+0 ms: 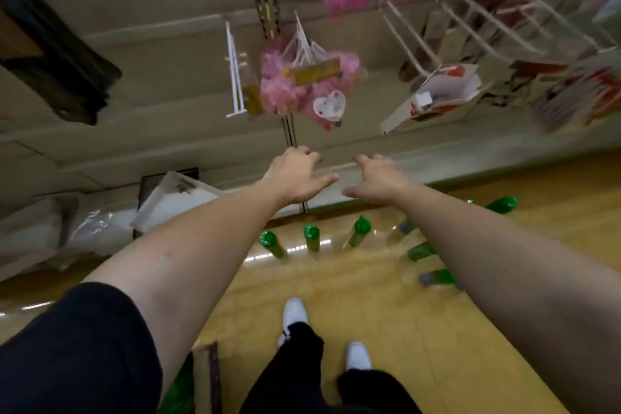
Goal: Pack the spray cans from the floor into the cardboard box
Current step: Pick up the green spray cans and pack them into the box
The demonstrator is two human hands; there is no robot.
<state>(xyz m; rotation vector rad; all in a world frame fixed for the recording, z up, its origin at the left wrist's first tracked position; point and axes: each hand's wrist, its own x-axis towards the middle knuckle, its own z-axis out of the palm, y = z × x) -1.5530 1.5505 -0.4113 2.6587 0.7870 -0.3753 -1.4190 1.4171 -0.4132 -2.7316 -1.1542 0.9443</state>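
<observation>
while the left grip (295, 176) and right grip (378, 183) reach out open and empty, upright spray cans (311, 238) stand below, between them.

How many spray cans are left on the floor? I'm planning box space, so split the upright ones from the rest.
Upright cans: 3
Lying or unclear cans: 4
Total: 7 visible; more may be hidden.

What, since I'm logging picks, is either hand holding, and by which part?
Nothing: left hand and right hand are both empty, clear of the spray cans.
</observation>
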